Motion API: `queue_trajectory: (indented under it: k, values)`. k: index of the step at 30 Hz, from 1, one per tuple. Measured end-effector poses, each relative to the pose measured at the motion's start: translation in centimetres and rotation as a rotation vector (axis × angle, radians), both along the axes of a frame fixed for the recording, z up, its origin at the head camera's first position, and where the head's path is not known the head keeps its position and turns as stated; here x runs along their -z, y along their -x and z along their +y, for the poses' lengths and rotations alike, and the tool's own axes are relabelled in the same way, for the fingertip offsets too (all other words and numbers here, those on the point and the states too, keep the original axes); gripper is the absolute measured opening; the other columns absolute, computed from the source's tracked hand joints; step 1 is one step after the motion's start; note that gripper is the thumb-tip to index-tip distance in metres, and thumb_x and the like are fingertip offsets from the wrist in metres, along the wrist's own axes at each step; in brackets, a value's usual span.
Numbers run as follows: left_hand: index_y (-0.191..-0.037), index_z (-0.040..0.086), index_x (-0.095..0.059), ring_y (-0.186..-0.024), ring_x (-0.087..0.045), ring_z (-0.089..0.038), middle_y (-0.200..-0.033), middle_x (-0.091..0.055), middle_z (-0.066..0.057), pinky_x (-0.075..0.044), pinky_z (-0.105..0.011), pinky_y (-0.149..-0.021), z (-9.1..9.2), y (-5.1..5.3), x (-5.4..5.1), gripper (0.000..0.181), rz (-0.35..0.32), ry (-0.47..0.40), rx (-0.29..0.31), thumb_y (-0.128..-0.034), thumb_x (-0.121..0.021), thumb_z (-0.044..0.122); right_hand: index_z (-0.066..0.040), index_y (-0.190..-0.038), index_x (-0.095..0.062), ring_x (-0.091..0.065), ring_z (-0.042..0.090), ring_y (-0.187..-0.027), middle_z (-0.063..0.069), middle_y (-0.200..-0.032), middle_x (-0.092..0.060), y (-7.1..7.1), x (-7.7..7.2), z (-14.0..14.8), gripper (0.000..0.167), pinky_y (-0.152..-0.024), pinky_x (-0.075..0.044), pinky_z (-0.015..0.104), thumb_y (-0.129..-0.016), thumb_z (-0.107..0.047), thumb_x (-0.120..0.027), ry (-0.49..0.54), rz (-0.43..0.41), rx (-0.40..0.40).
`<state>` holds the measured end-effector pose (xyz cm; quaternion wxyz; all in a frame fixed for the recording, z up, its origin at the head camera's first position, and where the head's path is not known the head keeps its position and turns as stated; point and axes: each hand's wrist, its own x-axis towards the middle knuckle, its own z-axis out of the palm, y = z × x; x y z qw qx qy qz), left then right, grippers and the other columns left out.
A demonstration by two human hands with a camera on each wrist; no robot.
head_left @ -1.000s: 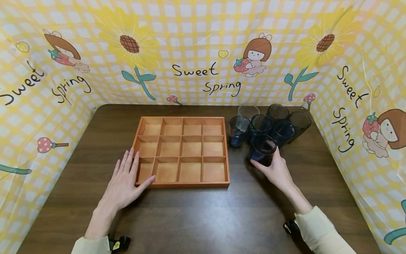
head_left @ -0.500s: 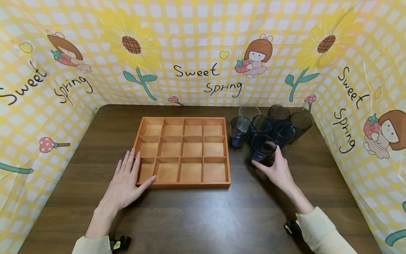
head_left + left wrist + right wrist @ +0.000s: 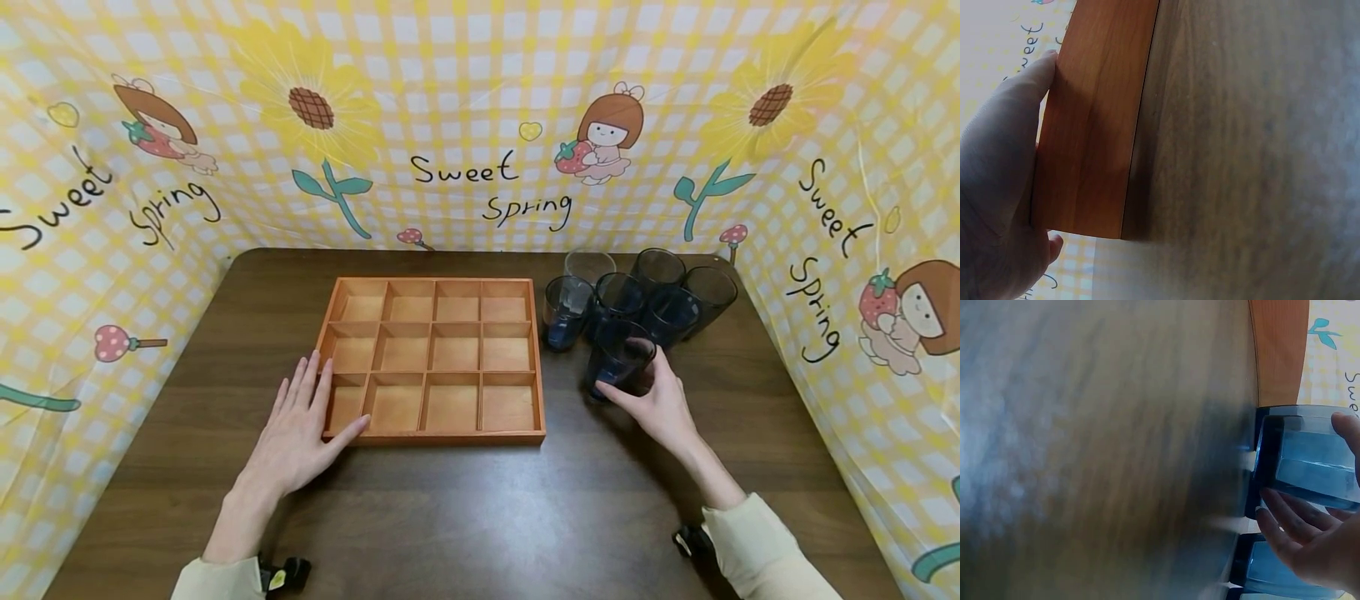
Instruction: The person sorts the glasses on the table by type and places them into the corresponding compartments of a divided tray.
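Note:
A wooden tray (image 3: pixel 438 437) with a grid of compartments lies on the table. My left hand (image 3: pixel 291 437) rests on its front left corner, fingers straight along the left side and thumb on the front edge; the left wrist view shows the hand (image 3: pixel 1000 169) against the tray's side (image 3: pixel 1088 137). Right of the tray stand several dark blue glasses. My right hand (image 3: pixel 660 404) grips the front glass (image 3: pixel 618 362), thumb at its left and fingers at its right. In the right wrist view the fingers (image 3: pixel 1297 519) lie around that glass (image 3: pixel 1310 456).
Behind the held glass are more blue glasses (image 3: pixel 566 312) close together, with a clearer one (image 3: pixel 589 263) at the back. Patterned yellow-checked cloth (image 3: pixel 465 100) surrounds the brown table (image 3: pixel 465 517) at the back and sides.
The front glass tilts slightly in my right hand, its base showing a little more toward the front. My left hand stays in place on the tray.

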<state>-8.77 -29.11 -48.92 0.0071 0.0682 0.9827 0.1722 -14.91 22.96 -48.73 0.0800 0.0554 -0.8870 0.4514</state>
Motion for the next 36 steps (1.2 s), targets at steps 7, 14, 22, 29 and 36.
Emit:
queue_trajectory:
  k: [7, 14, 22, 29, 36]
  values:
    - [-0.177, 0.005, -0.006, -0.172, -0.006, -0.047, -0.186, -0.001, -0.023, -0.007, -0.066, -0.139, 0.0, -0.1, 0.3, 0.109, 0.032, -0.009, 0.002, -0.1049, -0.061, 0.066, -0.012, -0.158, -0.049, -0.080, 0.027, -0.105, 0.019, -0.122, -0.079, -0.3, -0.2, -0.2, 0.076, -0.089, -0.056, 0.014, -0.093, -0.017, -0.089, 0.068, -0.007, -0.015]
    - [-0.177, 0.006, -0.004, -0.173, -0.005, -0.047, -0.186, 0.001, -0.022, -0.002, -0.063, -0.141, -0.1, -0.1, 0.4, 0.110, 0.024, -0.012, 0.001, -0.1052, -0.060, 0.067, -0.010, -0.159, -0.050, -0.070, -0.009, -0.093, 0.010, -0.113, -0.077, -0.4, -0.2, -0.4, 0.078, -0.086, -0.056, 0.011, -0.092, -0.008, -0.089, 0.136, 0.033, -0.046]
    - [-0.178, 0.006, -0.005, -0.173, -0.005, -0.047, -0.186, 0.000, -0.022, -0.005, -0.065, -0.140, 0.0, 0.0, 0.3, 0.110, 0.013, -0.010, -0.006, -0.1045, -0.060, 0.067, -0.012, -0.158, -0.053, -0.073, -0.005, -0.089, -0.021, -0.098, -0.070, -0.2, -0.5, -1.1, 0.074, -0.081, -0.061, 0.013, -0.093, -0.003, -0.086, 0.262, -0.002, -0.084]
    - [-0.177, 0.006, -0.005, -0.173, -0.005, -0.047, -0.186, 0.001, -0.022, -0.004, -0.065, -0.140, 0.0, 0.0, 0.4, 0.111, 0.015, -0.007, -0.005, -0.1044, -0.060, 0.068, -0.010, -0.159, -0.052, -0.073, -0.005, -0.091, -0.018, -0.100, -0.071, 0.0, -0.7, -1.6, 0.074, -0.082, -0.061, 0.013, -0.093, -0.002, -0.084, 0.290, -0.013, -0.079]
    - [-0.177, 0.006, -0.004, -0.173, -0.005, -0.047, -0.186, 0.002, -0.022, -0.004, -0.065, -0.140, 0.0, 0.0, 0.3, 0.111, 0.008, -0.012, -0.004, -0.1043, -0.061, 0.067, -0.008, -0.158, -0.052, -0.071, -0.006, -0.094, 0.009, -0.117, -0.074, 0.0, -0.9, -2.5, 0.072, -0.084, -0.060, 0.012, -0.094, -0.003, -0.083, 0.286, -0.020, -0.070]
